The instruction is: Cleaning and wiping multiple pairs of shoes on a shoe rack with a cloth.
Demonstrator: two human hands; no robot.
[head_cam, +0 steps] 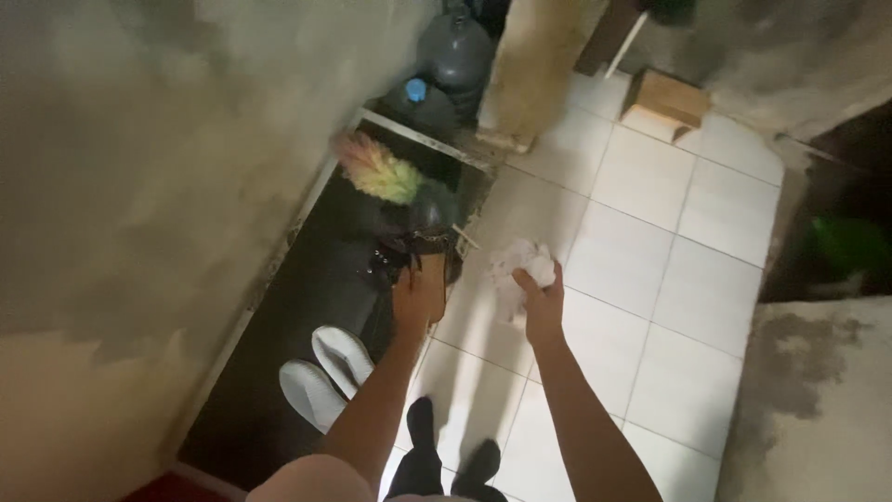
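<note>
Head view: my right hand (542,302) pinches a crumpled white wad (522,263) over the tiled floor (650,270); my left hand (420,296) grips a black bag's (409,246) rim, holding it open beside it.

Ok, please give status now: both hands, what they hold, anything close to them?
Left hand gripping black bag at its top. Right hand holding crumpled white wad. Colourful duster behind bag, white shoes beside left arm.
</note>
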